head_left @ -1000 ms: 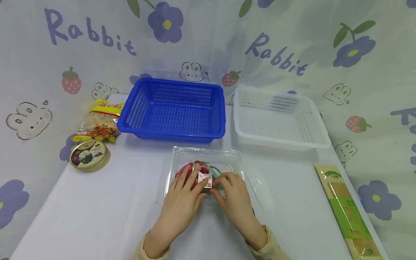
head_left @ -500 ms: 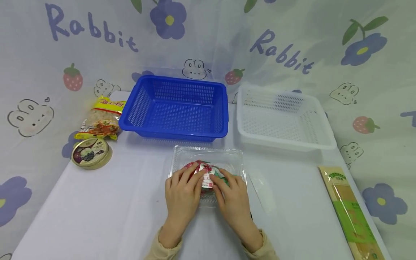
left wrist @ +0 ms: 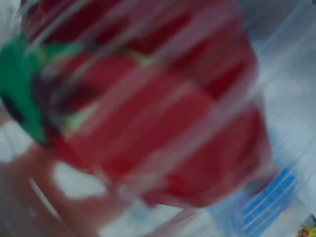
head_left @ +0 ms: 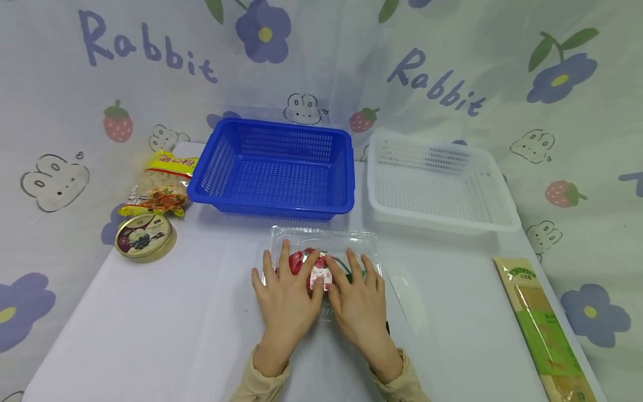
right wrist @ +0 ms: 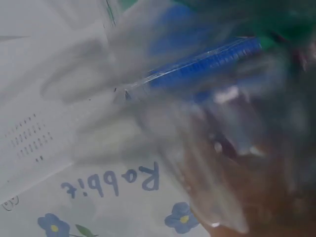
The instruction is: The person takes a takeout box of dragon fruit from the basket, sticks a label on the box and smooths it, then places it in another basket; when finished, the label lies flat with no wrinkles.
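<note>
In the head view a clear plastic box [head_left: 346,237] lies in front of me. Inside or under its plastic is a red and green packet [head_left: 300,258] with a white label [head_left: 321,273], partly hidden by my fingers. My left hand [head_left: 290,304] lies over the left part of the box, fingers straight and spread. Over the right part, my right hand [head_left: 360,312] also has its fingers extended. The thumbs come near the label. Red and green packet [left wrist: 168,123] fills the left wrist view, blurred behind streaky clear plastic. Glossy clear plastic [right wrist: 222,207] covers much of the right wrist view.
Behind the box stand a blue basket [head_left: 271,212] and a white basket [head_left: 442,220]. At left sit a yellow-topped food bag [head_left: 163,184] and a round tin [head_left: 143,237]. Far right lies a long green-banded packet [head_left: 545,329]. A translucent sheet [head_left: 409,296] lies beside the box.
Both hands' fingers, bent over the packet before, have straightened and spread across the box. The left hand's wrist has shifted to the right. The baskets and other goods stay put.
</note>
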`<state>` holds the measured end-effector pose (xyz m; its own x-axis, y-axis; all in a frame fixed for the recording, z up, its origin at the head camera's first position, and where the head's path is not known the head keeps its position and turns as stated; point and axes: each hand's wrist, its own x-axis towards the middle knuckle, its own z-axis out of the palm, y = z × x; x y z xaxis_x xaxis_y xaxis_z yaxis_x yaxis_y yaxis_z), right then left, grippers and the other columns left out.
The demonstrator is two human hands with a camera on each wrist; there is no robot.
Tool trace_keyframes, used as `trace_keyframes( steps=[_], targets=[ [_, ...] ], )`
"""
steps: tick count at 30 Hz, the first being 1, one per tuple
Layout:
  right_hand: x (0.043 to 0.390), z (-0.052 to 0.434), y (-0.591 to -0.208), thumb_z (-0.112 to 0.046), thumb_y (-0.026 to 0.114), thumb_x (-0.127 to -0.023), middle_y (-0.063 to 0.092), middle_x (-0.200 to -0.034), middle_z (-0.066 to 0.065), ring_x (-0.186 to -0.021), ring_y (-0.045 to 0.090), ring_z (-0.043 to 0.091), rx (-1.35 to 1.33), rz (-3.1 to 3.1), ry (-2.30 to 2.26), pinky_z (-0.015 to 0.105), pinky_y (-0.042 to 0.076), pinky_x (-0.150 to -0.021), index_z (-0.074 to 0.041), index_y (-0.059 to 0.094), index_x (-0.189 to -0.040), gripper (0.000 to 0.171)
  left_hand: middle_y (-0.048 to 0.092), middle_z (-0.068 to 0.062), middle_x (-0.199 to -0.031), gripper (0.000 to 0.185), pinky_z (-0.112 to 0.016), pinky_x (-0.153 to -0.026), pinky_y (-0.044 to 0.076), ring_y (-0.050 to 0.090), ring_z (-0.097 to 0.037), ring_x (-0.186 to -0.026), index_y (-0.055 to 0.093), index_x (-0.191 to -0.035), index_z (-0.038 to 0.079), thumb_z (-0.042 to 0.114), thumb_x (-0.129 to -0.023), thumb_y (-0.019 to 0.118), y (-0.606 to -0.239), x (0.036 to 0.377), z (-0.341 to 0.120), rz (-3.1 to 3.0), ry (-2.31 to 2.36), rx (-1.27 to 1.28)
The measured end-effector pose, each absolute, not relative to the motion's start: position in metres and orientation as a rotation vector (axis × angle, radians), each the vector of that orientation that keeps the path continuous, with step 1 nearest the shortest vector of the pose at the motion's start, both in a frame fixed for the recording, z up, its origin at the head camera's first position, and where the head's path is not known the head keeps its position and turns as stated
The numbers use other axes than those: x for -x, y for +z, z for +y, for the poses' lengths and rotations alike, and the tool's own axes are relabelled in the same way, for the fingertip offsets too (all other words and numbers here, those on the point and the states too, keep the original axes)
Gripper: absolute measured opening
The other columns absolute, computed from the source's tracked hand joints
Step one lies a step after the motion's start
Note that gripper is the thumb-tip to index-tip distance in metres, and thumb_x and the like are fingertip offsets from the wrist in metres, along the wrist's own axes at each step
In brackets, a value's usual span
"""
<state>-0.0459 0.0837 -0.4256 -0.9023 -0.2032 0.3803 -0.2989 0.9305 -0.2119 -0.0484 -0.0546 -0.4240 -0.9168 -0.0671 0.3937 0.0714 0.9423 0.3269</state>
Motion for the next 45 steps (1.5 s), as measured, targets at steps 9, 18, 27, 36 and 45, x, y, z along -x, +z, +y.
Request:
trace_keyframes(
  steps=[9, 18, 27, 36, 45],
  targets=[
    [0.046, 0.085, -0.423, -0.04, 0.058, -0.093, 0.052, -0.142, 0.016, -0.13, 0.045, 0.044, -0.366, -2.798, 0.331, 0.055, 0.045, -0.09, -0.03, 0.054, -0.138, 0.046, 0.043, -0.017, -0.149, 0.049, -0.06, -0.082, 0.041, 0.048, -0.051, -0.118, 0.058, -0.132, 0.041, 0.046, -0.084, 0.066, -0.421, 0.049, -0.06, -2.763, -0.424, 0.012],
    [0.043, 0.094, -0.426, -0.054, 0.057, -0.09, 0.043, -0.148, 0.024, -0.14, 0.033, 0.048, -0.248, -2.847, 0.429, 0.061, 0.039, -0.101, -0.024, 0.054, -0.139, 0.058, 0.03, -0.021, -0.156, 0.046, -0.068, -0.1, 0.036, 0.035, -0.056, -0.134, 0.057, -0.133, 0.042, 0.043, -0.088, 0.067, -0.425, 0.041, -0.081, -2.799, -0.715, 0.026],
    [0.039, 0.132, -0.431, -0.042, 0.057, -0.096, 0.01, -0.162, 0.022, -0.142, 0.023, 0.053, -0.16, -2.986, 1.033, 0.074, 0.032, -0.1, -0.028, 0.035, -0.151, 0.061, 0.027, -0.024, -0.156, 0.052, -0.074, -0.103, 0.029, 0.034, -0.057, -0.135, 0.052, -0.139, 0.035, 0.045, -0.089, 0.064, -0.435, 0.036, -0.109, -2.831, -0.974, 0.054],
    [0.035, 0.153, -0.447, -0.026, 0.079, -0.078, 0.005, -0.163, 0.019, -0.134, 0.04, 0.049, -0.378, -2.87, 1.38, 0.071, 0.033, -0.102, -0.023, 0.03, -0.153, 0.089, 0.005, -0.01, -0.165, 0.084, -0.067, -0.099, 0.04, 0.03, -0.047, -0.141, 0.033, -0.15, 0.035, 0.037, -0.079, 0.079, -0.441, 0.031, -0.125, -2.832, -1.39, 0.269],
    [0.035, 0.16, -0.458, -0.009, 0.094, -0.05, 0.014, -0.158, 0.029, -0.134, 0.038, 0.051, -0.558, -2.787, 1.209, 0.064, 0.043, -0.098, -0.016, 0.033, -0.149, 0.117, 0.002, -0.015, -0.164, 0.124, -0.057, -0.1, 0.046, 0.029, -0.048, -0.141, 0.03, -0.151, 0.031, 0.016, -0.047, 0.096, -0.447, 0.029, -0.129, -2.793, -1.435, 0.384]
  ],
)
